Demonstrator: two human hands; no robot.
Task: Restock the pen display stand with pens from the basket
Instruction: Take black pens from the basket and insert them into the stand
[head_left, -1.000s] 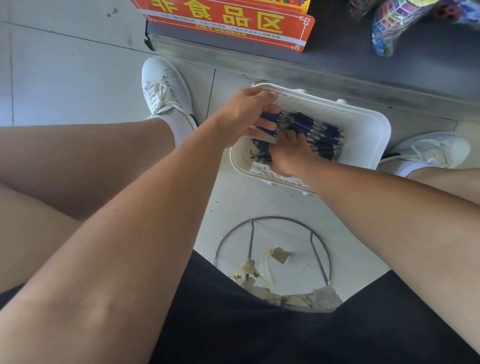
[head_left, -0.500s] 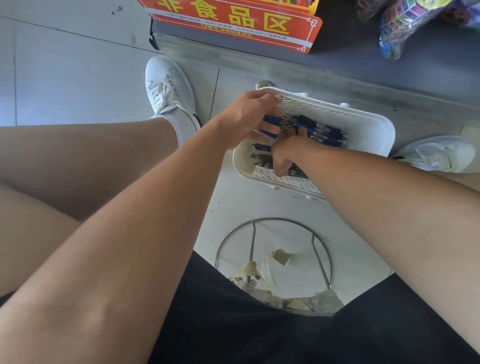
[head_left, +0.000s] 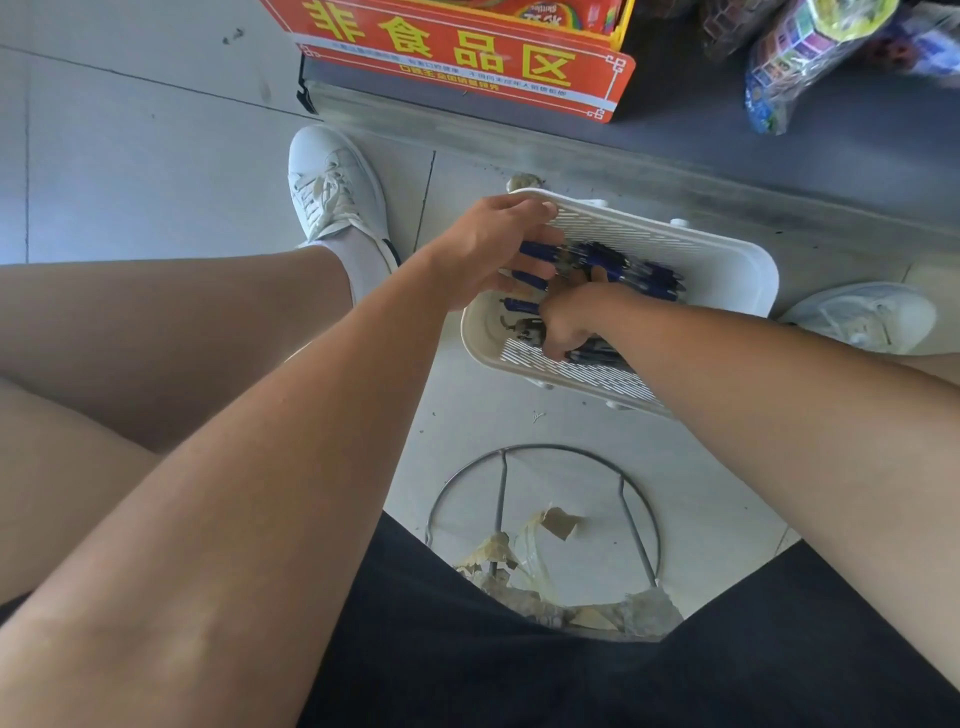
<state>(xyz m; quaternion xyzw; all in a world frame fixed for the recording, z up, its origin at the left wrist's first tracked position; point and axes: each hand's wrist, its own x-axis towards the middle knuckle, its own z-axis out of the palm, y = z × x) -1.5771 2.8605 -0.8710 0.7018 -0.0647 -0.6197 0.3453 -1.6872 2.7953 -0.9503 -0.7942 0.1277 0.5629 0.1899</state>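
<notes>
Down on the floor (head_left: 156, 171), the white basket (head_left: 727, 265) holds blue pens (head_left: 644, 275). The left hand (head_left: 488, 254) grips several at its far-left side, and the right hand (head_left: 569, 325) curls round others nearer.

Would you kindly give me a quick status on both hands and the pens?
Left hand grips a bunch of pens at the basket. Right hand down among the pens, grip unclear. Stand not in view.

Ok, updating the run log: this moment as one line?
phase: gathering pens | left hand: holds blue pens over white basket | right hand: grips pens inside basket
</notes>
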